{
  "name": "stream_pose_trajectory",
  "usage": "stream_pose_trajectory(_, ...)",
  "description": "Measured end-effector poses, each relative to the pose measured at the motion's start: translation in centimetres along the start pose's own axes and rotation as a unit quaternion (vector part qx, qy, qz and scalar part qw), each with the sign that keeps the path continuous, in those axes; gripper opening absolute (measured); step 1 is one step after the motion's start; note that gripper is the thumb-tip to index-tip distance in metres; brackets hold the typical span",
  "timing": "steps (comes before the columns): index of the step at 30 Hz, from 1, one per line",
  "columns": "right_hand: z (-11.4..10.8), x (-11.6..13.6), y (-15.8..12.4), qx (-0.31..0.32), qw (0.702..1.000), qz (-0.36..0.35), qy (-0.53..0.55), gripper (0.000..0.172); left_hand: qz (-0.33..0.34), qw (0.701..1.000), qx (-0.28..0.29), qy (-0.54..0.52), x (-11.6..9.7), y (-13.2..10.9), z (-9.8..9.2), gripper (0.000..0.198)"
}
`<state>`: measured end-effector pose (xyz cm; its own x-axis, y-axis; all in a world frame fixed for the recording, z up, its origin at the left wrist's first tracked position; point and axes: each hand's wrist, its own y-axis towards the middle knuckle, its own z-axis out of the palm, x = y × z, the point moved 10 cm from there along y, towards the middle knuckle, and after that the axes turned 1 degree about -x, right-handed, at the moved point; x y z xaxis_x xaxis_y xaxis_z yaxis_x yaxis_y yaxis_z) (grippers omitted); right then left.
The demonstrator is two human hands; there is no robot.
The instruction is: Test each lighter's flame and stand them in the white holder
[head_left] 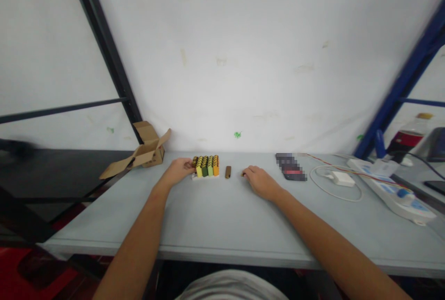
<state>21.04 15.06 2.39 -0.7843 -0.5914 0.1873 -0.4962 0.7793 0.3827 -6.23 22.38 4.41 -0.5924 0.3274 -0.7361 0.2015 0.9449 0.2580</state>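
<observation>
Rows of small upright pieces point(207, 166), lighter-like, stand packed together in yellow, dark green, light green and orange, with black-and-yellow tops. A low white tray point(206, 177) shows beneath them. My left hand point(180, 170) is at their left end, its fingers bent together against the brownish end row; what they grip is hidden. To the right, a single brown lighter-like piece point(228, 172) lies on the grey table point(222, 216). Beyond it my right hand point(259, 180) rests low over the table, fingers closed on a small brown piece point(243, 174), mostly covered by the fingertips.
An opened cardboard box point(149, 150) stands at the back left. On the right are a dark phone-like slab point(291, 167), a white charger point(342, 178) with looped cable, and a long power strip point(392, 193). A bottle point(410, 135) stands behind them. A white wall closes the back.
</observation>
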Motion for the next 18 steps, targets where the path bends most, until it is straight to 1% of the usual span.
stream_pose_trajectory(2, -1.1, -0.6, 0.0, -0.048, 0.994, 0.018, 0.092, 0.030, -0.008, 1.000, -0.004, 0.004, 0.2, 0.0, -0.1, 0.030)
stream_pose_trajectory(5, -2.6, -2.6, -0.3, -0.125, 0.962, 0.081, 0.227, 0.032, -0.020, 0.999, -0.021, 0.029, 0.6, 0.0, -0.4, 0.031)
stream_pose_trajectory(7, -3.3, -4.3, -0.8, -0.173, 0.938, 0.142, 0.266, 0.034, -0.025, 0.999, -0.033, 0.028, 0.8, 0.0, -0.5, 0.033)
stream_pose_trajectory(9, -3.7, -5.8, -1.4, -0.210, 0.917, 0.200, 0.275, 0.037, -0.026, 0.999, -0.033, 0.015, 1.0, 0.0, -0.4, 0.034)
stream_pose_trajectory(11, -3.7, -6.9, -1.9, -0.219, 0.903, 0.238, 0.283, 0.043, -0.024, 0.999, -0.021, 0.008, 1.2, 0.0, -0.3, 0.035)
stream_pose_trajectory(14, -3.3, -7.9, -2.0, -0.206, 0.896, 0.261, 0.294, 0.048, -0.023, 1.000, -0.002, -0.011, 1.4, 0.0, -0.4, 0.037)
stream_pose_trajectory(15, -3.1, -8.1, -2.1, -0.203, 0.893, 0.267, 0.300, 0.048, -0.027, 0.999, -0.004, -0.023, 1.6, 0.0, -0.7, 0.038)
stream_pose_trajectory(16, -2.9, -8.3, -2.2, -0.203, 0.888, 0.272, 0.311, 0.048, -0.034, 0.999, -0.014, -0.033, 1.8, 0.0, -1.1, 0.039)
stream_pose_trajectory(18, -2.2, -8.5, -2.2, -0.190, 0.872, 0.277, 0.355, 0.046, -0.052, 0.996, -0.058, -0.041, 2.2, 0.0, -2.3, 0.038)
